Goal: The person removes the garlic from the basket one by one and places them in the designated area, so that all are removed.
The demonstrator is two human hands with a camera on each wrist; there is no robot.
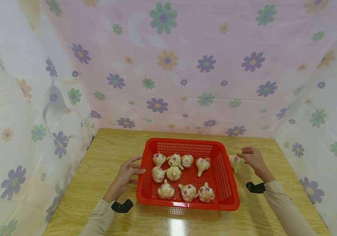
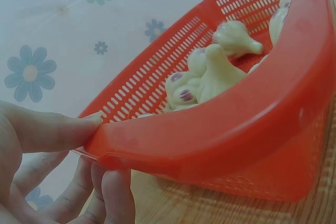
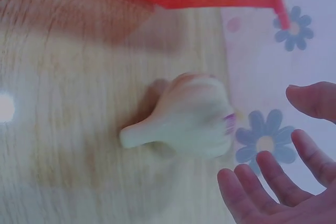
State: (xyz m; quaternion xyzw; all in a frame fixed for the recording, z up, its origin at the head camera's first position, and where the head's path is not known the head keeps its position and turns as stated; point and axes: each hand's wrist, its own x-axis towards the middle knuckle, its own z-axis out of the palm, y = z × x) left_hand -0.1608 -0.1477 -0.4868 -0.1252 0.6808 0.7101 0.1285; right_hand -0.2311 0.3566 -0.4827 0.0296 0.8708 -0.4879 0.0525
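A red plastic basket (image 1: 186, 206) with slotted walls stands on the table. Several garlic bulbs (image 1: 173, 173) with purple patches lie inside it. My left hand (image 1: 124, 177) pinches the basket's left rim, thumb over the edge and fingers beneath, as the left wrist view shows. Outside the basket's right wall, one more garlic bulb (image 3: 191, 116) lies on its side on the wood, its stem toward the near edge. Beside this bulb is my right hand (image 1: 253, 161), fingers spread and apart from each other, holding nothing.
The wooden table (image 1: 112, 144) meets a flower-printed cloth (image 1: 168, 82) at the back, and similar cloth hangs on both sides. A black wrist device (image 1: 122, 206) sits at the left wrist and another device (image 1: 255, 187) at the right.
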